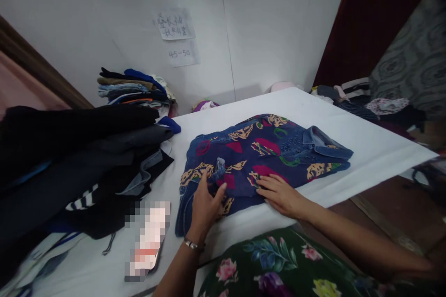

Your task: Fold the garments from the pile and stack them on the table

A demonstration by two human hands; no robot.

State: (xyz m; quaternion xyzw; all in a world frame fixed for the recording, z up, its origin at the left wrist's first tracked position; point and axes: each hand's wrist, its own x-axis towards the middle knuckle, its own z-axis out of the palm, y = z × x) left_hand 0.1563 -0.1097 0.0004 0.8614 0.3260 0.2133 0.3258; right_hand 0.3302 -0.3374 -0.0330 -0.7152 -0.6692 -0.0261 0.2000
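A navy-blue denim jacket with magenta, tan and green printed patches (pixel 244 160) lies on a white-covered tabletop (pixel 379 148), its blue denim collar (pixel 329 144) to the right. The left hand (pixel 205 200) rests at the lower end, thumb and fingers spread beside a light-blue denim cuff (pixel 220 168); the right hand (pixel 283 195) lies on the near side, fingers extended. Neither grip appears closed on the cloth. Folding appears partly done: the cuff lies turned in upon the body, and the outline is compact. No clear crosswise fold can be made out, and the jacket lies apart from the multicoloured stack of folded clothes (pixel 130 87), just beside a mound of black and charcoal garments (pixel 87 148). On the pale grey wall (pixel 278 23), the upper white paper sheet (pixel 176 23) bears handwritten Chinese characters, apparently 叠长袖 / 秋冬外套, somewhat blurred; the lower white paper sheet (pixel 183 53) reads "45-50". The flat, phone-shaped object (pixel 148 241) is pixelated and illegible. No brand is discernible.
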